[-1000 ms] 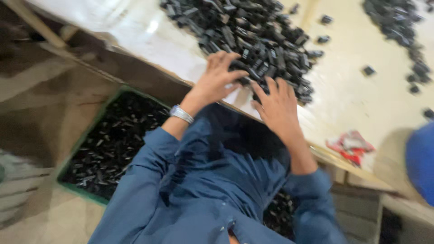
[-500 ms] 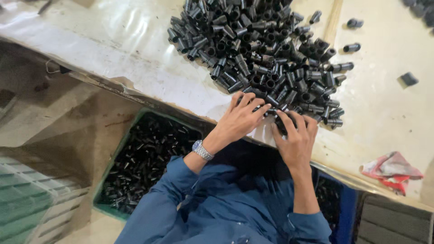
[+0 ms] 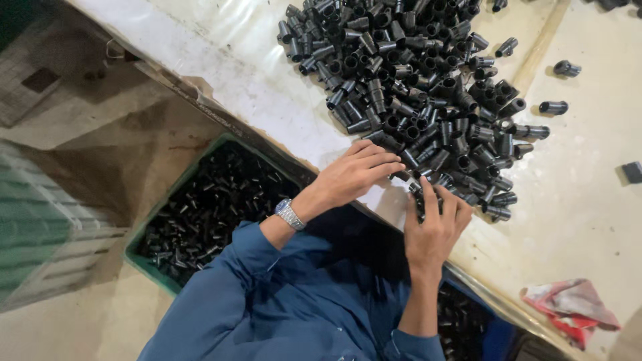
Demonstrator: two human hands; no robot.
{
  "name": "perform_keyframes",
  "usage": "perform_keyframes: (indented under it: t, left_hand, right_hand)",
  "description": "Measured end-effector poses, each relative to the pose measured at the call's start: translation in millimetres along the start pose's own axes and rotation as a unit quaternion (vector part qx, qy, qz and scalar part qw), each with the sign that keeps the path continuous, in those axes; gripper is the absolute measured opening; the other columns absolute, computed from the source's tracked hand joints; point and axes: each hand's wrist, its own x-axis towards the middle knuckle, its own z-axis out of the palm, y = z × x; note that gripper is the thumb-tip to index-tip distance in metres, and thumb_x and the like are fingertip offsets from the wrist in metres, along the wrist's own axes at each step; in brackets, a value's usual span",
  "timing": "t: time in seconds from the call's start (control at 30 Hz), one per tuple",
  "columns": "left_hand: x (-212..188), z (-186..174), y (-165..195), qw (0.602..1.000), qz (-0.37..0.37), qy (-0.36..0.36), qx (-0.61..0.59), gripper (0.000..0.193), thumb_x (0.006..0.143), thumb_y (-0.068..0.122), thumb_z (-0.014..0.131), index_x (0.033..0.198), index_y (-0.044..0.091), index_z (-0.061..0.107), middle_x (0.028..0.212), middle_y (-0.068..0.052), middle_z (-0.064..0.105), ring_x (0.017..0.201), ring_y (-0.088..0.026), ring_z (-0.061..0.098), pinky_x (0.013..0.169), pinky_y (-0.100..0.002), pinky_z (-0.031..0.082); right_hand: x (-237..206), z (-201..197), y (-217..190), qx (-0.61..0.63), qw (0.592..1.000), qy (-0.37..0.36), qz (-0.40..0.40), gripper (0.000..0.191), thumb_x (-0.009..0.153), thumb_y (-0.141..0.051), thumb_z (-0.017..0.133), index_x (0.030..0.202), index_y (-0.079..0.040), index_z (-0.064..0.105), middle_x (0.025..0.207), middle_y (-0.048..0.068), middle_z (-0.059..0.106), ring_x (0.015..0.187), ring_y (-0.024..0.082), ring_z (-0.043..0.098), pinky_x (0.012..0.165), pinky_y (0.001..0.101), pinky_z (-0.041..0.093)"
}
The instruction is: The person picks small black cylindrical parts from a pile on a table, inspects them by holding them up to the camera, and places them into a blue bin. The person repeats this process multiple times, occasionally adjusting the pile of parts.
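A big heap of short black tube parts (image 3: 414, 87) lies on a pale, plastic-covered table (image 3: 234, 60). My left hand (image 3: 354, 174), with a silver watch (image 3: 289, 214) on the wrist, lies flat at the heap's near edge, fingers stretched towards the nearest tubes. My right hand (image 3: 435, 224) rests back up on the heap's near corner, fingers slightly apart over a few tubes. Whether it grips any is hidden. Both arms wear blue sleeves (image 3: 267, 301).
A green crate (image 3: 144, 257) full of black parts sits below the table edge on the left. A blue crate (image 3: 495, 334) with more parts is at lower right. A red and white rag (image 3: 572, 307) and some stray tubes (image 3: 554, 107) lie on the table.
Both hands have drawn back from inside the heap to its near edge. The view has shifted, so the heap now sits higher and more to the right.
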Motion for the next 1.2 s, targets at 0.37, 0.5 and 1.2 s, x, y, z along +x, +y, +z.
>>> perform_keyframes:
  t: [0.37,0.5,1.2]
  left_hand:
    - [17,0,16,1.0,-0.022,-0.001,-0.018,0.051,0.085,0.007,0.074,0.134,0.009,0.062,0.139,-0.008,0.063,0.132,-0.033,0.058,0.11,-0.041,0.05]
    - [25,14,17,1.0,-0.026,-0.009,-0.006,0.047,0.085,0.003,0.075,0.131,0.009,0.064,0.141,-0.007,0.063,0.133,-0.032,0.06,0.111,-0.04,0.052]
    - [29,21,17,0.994,-0.075,0.028,-0.071,0.04,0.081,0.005,0.092,0.105,0.001,0.061,0.124,-0.012,0.074,0.136,-0.042,0.052,0.12,-0.052,0.032]
  right_hand:
    - [6,-15,23,0.1,0.995,0.024,0.017,0.039,0.095,-0.016,0.075,0.132,-0.006,0.068,0.123,0.007,0.071,0.111,0.031,0.055,0.104,0.044,0.042]
    - [7,-10,45,0.146,0.988,0.036,0.032,0.039,0.094,-0.011,0.076,0.132,-0.005,0.067,0.124,0.008,0.069,0.113,0.031,0.055,0.104,0.0418,0.042]
    - [-11,4,66,0.155,0.987,0.046,-0.005,0.04,0.09,-0.012,0.08,0.125,-0.002,0.063,0.12,0.012,0.074,0.102,0.03,0.064,0.097,0.0415,0.04]
